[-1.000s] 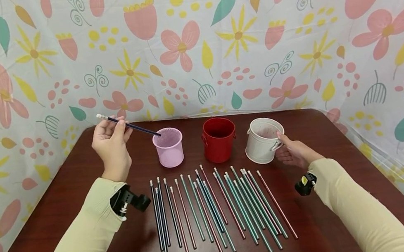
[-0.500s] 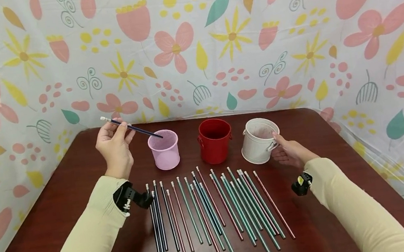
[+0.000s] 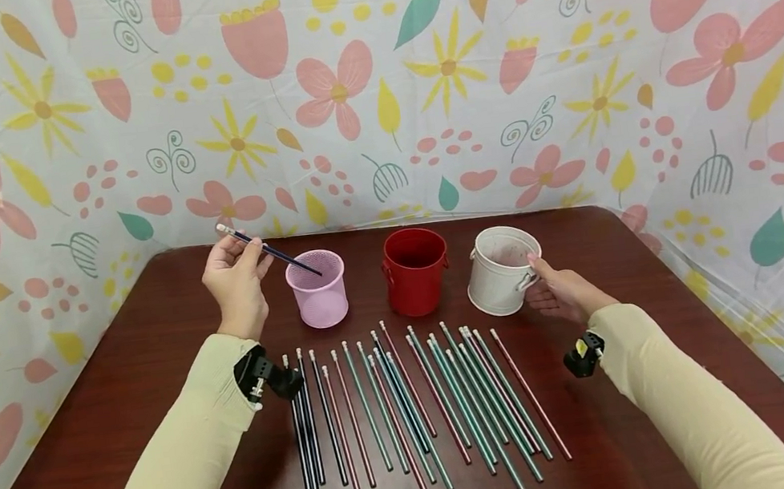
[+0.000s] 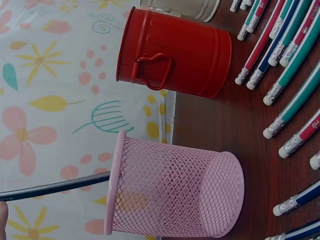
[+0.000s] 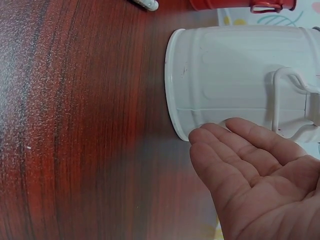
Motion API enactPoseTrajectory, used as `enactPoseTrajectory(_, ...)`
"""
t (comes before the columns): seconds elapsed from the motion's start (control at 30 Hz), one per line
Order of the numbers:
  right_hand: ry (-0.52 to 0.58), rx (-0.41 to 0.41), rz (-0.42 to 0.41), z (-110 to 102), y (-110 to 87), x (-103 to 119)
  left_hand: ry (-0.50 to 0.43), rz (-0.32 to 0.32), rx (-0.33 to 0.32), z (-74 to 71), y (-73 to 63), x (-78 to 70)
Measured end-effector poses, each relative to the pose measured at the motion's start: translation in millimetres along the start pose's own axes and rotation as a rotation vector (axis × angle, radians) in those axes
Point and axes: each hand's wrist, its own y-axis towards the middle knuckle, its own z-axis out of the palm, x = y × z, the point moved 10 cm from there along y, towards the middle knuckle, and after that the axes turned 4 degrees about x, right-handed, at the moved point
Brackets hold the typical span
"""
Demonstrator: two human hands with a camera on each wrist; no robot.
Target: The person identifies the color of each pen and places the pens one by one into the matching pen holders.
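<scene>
My left hand [image 3: 237,290] pinches a dark blue pencil [image 3: 278,252] near its white eraser end, slanting it down to the right. Its lower end reaches past the rim into the pink mesh cup [image 3: 320,297]; the left wrist view shows the pencil [image 4: 60,187] crossing the cup's rim [image 4: 115,185]. At the right, my right hand [image 3: 566,289] is against the white metal bucket [image 3: 494,285], thumb at the rim by the handle. The right wrist view shows the fingers [image 5: 235,150] fairly straight along the bucket's side [image 5: 225,75]; the thumb is hidden there.
Between cup and white bucket stands a red metal bucket [image 3: 417,286]. Several pencils [image 3: 400,413] in dark blue, red and green lie in a row on the dark wood table [image 3: 115,365], erasers toward the containers. A flowered cloth [image 3: 377,117] hangs behind.
My left hand has moved a little to the right, and the pencil's lower end has gone further into the pink cup. The right hand stays at the white bucket. The head view has shifted slightly.
</scene>
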Motion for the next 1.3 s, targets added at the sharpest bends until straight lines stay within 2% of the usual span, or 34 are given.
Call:
enactPoseTrajectory(0.17,0.007,-0.017,0.001,-2.0,-0.4,0.1,0.030,-0.017,0.014,1.6,-0.3,6.3)
enactPoseTrajectory(0.3,-0.004,-0.018,-0.003,-0.8,-1.0,1.1,0.078,-0.046,0.075,4.9,-1.6,13.4)
enactPoseTrajectory(0.47,-0.013,-0.025,-0.002,0.4,-0.3,1.6,0.172,-0.051,0.160,8.1,-2.7,15.9)
enactPoseTrajectory(0.57,-0.017,-0.034,0.001,-1.3,-0.4,1.3,0.193,-0.064,0.188,9.6,-2.2,18.6)
enactPoseTrajectory(0.93,-0.018,-0.041,0.005,-1.5,-0.6,-0.1,0.227,-0.102,0.202,7.0,-3.9,34.3)
enactPoseTrajectory(1.3,-0.022,-0.047,0.005,-1.5,-2.2,1.4,0.388,-0.095,0.216,2.5,-3.3,39.0)
